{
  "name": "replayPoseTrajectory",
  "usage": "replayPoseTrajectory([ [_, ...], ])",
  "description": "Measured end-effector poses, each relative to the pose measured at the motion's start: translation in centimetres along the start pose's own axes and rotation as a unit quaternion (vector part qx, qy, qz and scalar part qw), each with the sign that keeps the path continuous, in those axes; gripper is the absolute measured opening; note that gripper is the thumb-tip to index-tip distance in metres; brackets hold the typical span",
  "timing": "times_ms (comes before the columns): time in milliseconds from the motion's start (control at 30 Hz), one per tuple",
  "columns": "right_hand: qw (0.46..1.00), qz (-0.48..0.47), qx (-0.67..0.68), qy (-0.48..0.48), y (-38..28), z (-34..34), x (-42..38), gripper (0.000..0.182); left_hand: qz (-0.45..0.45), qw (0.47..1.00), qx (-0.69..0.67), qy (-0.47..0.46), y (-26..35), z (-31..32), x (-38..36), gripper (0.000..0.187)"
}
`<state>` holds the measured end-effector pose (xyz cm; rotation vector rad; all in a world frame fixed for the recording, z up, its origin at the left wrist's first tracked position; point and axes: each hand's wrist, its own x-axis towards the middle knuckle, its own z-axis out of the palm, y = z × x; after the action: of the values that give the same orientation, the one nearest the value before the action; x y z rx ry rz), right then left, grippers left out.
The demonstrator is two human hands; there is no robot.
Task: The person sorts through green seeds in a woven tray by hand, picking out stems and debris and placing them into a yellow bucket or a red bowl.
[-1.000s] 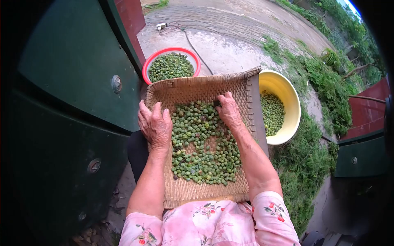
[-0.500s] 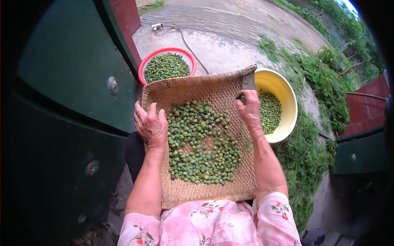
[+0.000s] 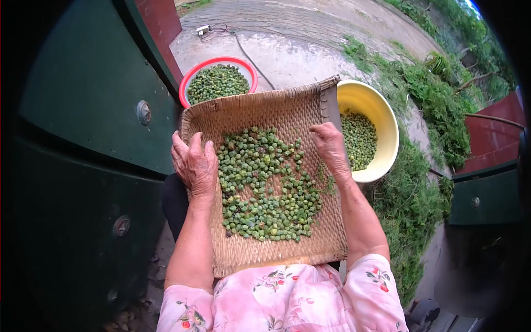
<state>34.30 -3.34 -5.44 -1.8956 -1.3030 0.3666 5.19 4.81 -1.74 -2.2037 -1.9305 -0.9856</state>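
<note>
Basketwork of tan, flat interlaced strips forms a shallow, scoop-shaped tray across the person's lap, its far rim rolled and its far-right corner bound with coarse lashings. Small, round green fruits, matte and ridged, lie across its middle, a few brownish, with weave showing between them. The left hand rests on the tray's left edge, fingers spread and slightly bent. The right hand is over the tray's right side, fingers curled and pressed together; whether anything is between them cannot be told.

Beyond the far rim, a round white basin with a glossy red rim contains similar fruits. Right of the tray, a smooth, deep yellow tub holds more. Dark green, smooth door panels bear round, star-embossed studs at left; feathery green cuttings cover rough ground at right. Pink, softly creased cloth carries a red-and-green floral print.
</note>
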Motion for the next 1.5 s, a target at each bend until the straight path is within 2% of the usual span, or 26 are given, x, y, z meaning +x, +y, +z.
replayPoseTrajectory([
  [100,0.994,-0.058,-0.083,-0.051,-0.4,2.5,-0.6,0.023,0.003,1.0,0.003,0.0,0.0,-0.1,0.0,0.032],
  [300,0.984,-0.034,-0.138,-0.109,-1.5,2.5,-1.5,0.02,0.003,1.0,-0.001,0.001,-0.1,0.0,0.0,0.032],
  [400,0.986,-0.064,-0.132,-0.075,-0.6,3.0,-1.8,0.017,0.006,1.0,-0.005,0.002,-0.1,0.0,0.0,0.032],
  [500,0.998,0.049,0.01,-0.026,-0.3,2.7,-1.8,0.017,0.005,1.0,-0.008,0.002,-0.2,0.0,0.0,0.032],
  [533,0.981,0.136,0.136,-0.017,-0.2,2.8,-1.7,0.017,0.005,1.0,-0.009,0.001,-0.2,0.0,0.0,0.032],
  [567,0.952,0.17,0.252,-0.018,-0.2,2.6,-1.8,0.015,0.006,1.0,-0.009,0.002,-0.3,0.0,-0.1,0.032],
  [633,0.851,0.231,0.472,-0.018,-0.5,2.1,-1.9,0.013,0.008,1.0,-0.009,0.005,-0.2,0.0,-0.1,0.032],
  [667,0.823,0.254,0.507,-0.023,-0.8,2.0,-1.8,0.015,0.007,1.0,-0.009,0.003,-0.2,0.0,0.0,0.032],
  [767,0.894,0.242,0.366,-0.089,-0.2,2.5,-1.6,0.014,-0.001,1.0,-0.008,-0.008,-0.1,-0.1,0.0,0.032],
  [800,0.957,0.154,0.239,-0.065,-0.1,2.9,-1.7,0.013,-0.008,1.0,-0.009,-0.016,0.0,-0.2,0.0,0.032],
  [833,0.992,0.061,0.105,-0.038,-0.2,3.3,-1.9,0.013,-0.014,1.0,-0.011,-0.023,0.0,-0.3,0.0,0.032],
  [867,0.999,-0.034,-0.032,-0.011,-0.3,3.7,-2.0,0.012,0.004,1.0,-0.007,-0.005,0.0,-0.3,0.0,0.033],
  [967,0.997,0.013,-0.065,-0.028,-0.4,4.4,-2.0,0.013,0.071,0.996,-0.003,0.045,0.6,-0.5,0.0,0.033],
  [1000,0.998,0.003,-0.07,0.005,-0.2,4.6,-2.0,0.014,0.102,0.993,-0.007,0.057,1.3,-0.8,-0.1,0.032],
  [1067,1.0,0.021,-0.013,0.001,-1.4,3.9,-2.2,0.015,0.171,0.981,-0.044,0.079,2.4,-0.4,-0.4,0.029],
  [1167,0.985,0.084,0.144,-0.038,-3.5,3.3,-3.8,0.015,0.223,0.955,-0.184,-0.068,2.9,1.1,-2.3,0.025],
  [1233,0.963,0.132,0.228,-0.064,-5.3,3.5,-5.3,0.013,0.171,0.912,-0.284,-0.241,3.4,0.9,-3.1,0.024],
  [1300,0.981,0.042,0.178,-0.061,-6.0,4.2,-6.6,0.012,0.147,0.885,-0.329,-0.296,3.8,1.1,-3.7,0.023],
  [1367,0.987,0.001,0.153,-0.054,-7.2,4.7,-7.6,0.011,0.1,0.843,-0.372,-0.376,3.9,1.1,-3.7,0.023],
  [1500,0.986,-0.01,0.166,-0.024,-7.2,5.7,-8.4,0.011,0.056,0.809,-0.401,-0.427,3.7,1.1,-3.6,0.022],
])
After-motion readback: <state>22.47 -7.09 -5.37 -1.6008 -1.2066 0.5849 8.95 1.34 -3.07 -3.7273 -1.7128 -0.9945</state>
